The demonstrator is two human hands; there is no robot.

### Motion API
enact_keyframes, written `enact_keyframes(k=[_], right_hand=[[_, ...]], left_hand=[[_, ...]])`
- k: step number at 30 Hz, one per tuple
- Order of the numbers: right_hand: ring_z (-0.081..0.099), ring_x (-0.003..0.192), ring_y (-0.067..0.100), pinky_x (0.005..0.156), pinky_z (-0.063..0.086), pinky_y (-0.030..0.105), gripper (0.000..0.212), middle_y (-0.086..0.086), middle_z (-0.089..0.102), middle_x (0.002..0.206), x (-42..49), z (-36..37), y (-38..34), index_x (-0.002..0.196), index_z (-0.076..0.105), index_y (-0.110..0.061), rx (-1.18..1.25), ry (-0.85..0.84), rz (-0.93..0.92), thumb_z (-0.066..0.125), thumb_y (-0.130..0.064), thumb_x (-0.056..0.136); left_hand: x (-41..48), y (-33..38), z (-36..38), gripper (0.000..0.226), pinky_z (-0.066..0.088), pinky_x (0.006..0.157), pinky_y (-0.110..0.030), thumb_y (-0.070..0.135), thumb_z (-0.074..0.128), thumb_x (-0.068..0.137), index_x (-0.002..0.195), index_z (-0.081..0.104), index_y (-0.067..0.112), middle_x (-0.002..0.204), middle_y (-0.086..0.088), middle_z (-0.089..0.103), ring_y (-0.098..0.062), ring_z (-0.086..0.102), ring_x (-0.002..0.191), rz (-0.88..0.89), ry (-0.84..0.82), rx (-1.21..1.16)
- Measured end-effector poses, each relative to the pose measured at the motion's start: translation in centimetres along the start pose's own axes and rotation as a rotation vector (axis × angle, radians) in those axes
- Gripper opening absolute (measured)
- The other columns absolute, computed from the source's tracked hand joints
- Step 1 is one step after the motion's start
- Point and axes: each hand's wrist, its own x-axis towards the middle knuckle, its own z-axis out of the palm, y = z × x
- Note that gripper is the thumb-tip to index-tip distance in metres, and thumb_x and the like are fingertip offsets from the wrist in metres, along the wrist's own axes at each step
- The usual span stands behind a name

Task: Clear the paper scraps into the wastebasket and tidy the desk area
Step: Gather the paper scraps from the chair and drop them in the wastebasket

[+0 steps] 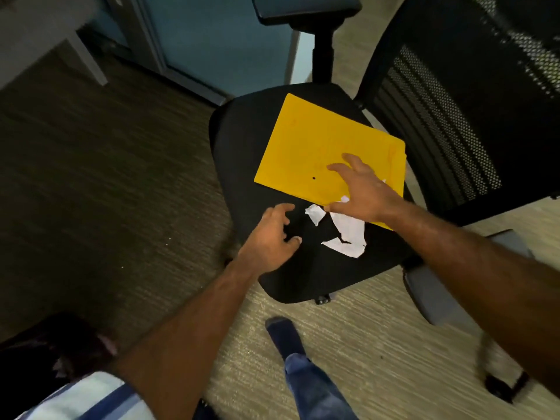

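Observation:
Several torn white paper scraps [345,234] lie on the black seat [242,153] of an office chair, just below a yellow envelope [318,147] resting flat on the same seat. My right hand [360,192] hovers with spread fingers over the envelope's near edge and the scraps, holding nothing. To the left of the scraps, my left hand [272,237] is over the seat's front edge, fingers loosely curled and empty. No wastebasket shows clearly in view.
The chair's mesh backrest [454,116] rises at the right, one armrest [306,10] at the top, another [436,292] at the lower right. A blue partition [206,40] and a desk leg [88,62] stand behind. A dark object [54,344] sits on the carpet at lower left.

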Motion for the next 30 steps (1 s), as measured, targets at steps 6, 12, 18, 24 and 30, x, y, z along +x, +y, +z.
enact_keyframes(k=[6,12,18,24,30], right_hand=[[0.008,0.149,0.039,0.113,0.031,0.053,0.129,0.006,-0.017,0.162,0.6,0.0,6.2,0.152,0.009,-0.037,0.022,-0.157,0.214,0.079,-0.072,0.049],[0.003,0.15,0.038,0.115,0.028,0.053,0.15,0.01,-0.018,0.162,1.1,1.8,7.7,0.151,-0.004,-0.041,0.123,-0.327,0.295,0.072,-0.084,0.029],[0.003,0.149,0.039,0.115,0.027,0.054,0.127,0.012,-0.008,0.162,2.0,3.5,5.7,0.155,0.004,-0.029,0.065,-0.244,0.137,0.084,-0.056,0.06],[0.012,0.149,0.031,0.115,0.031,0.046,0.109,0.011,0.003,0.162,2.4,3.5,3.6,0.152,0.021,-0.03,0.066,-0.237,-0.059,0.086,-0.038,0.066],[0.044,0.126,0.025,0.095,0.049,0.045,0.109,0.006,0.035,0.14,2.5,1.4,6.1,0.145,0.03,-0.036,0.156,-0.178,-0.175,0.091,-0.043,0.054]], left_hand=[[3.5,2.2,1.5,0.095,0.049,0.097,-0.049,0.046,0.077,0.075,0.148,0.022,0.022,0.138,-0.013,0.045,-0.028,0.055,0.118,-0.094,-0.081,0.041],[5.0,3.2,3.4,0.105,0.05,0.092,-0.045,0.05,0.083,0.067,0.146,0.022,0.018,0.136,-0.016,0.049,-0.034,0.054,0.119,-0.148,-0.078,0.073],[5.2,3.6,4.3,0.084,0.051,0.091,-0.046,0.04,0.086,0.067,0.132,0.038,0.015,0.128,-0.013,0.053,-0.03,0.055,0.114,-0.149,0.029,-0.003],[4.7,2.9,4.4,0.084,0.05,0.094,-0.041,0.032,0.087,0.067,0.134,0.039,0.016,0.126,-0.008,0.054,-0.025,0.054,0.116,-0.111,0.072,-0.12],[4.5,2.3,4.6,0.088,0.053,0.092,-0.039,0.03,0.09,0.06,0.133,0.042,0.024,0.12,-0.004,0.052,-0.019,0.057,0.109,-0.122,0.083,-0.167]])
